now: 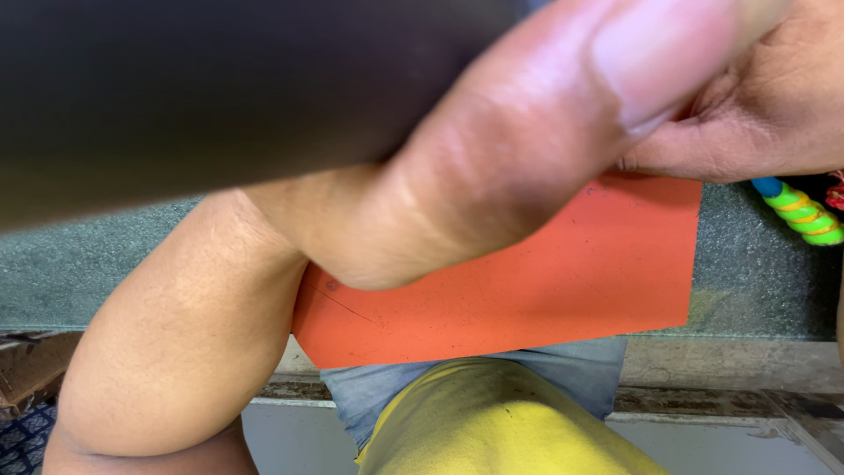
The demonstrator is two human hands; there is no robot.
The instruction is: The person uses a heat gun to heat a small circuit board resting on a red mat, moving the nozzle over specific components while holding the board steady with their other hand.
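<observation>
**Hands raised close to the lens, orange sheet lying below**

At the upper left of the frame a dark, blurred object [202, 88] is filling the view — too close and too soft to tell what it is. The left hand [527, 132] is pressing against it from below, its thumb stretching toward the upper right; it appears to be gripping the dark thing, though the fingers are hidden. The bare forearm is sweeping down to the lower left.

In the middle of the frame an orange sheet [545, 281] is lying flat on the grey speckled worktop [105, 264], its near edge hanging just over the worktop's front lip. It is looking thin, light and bendy — likely paper or card — so it would crease easily; the overhanging edge and free corners are the easy places to pinch it.

At the upper right the right hand [756, 114] is curling inward, whether around anything I cannot tell. Just beneath it, a green rod wound with yellow, blue at one end [802, 213], is resting on the worktop.
</observation>
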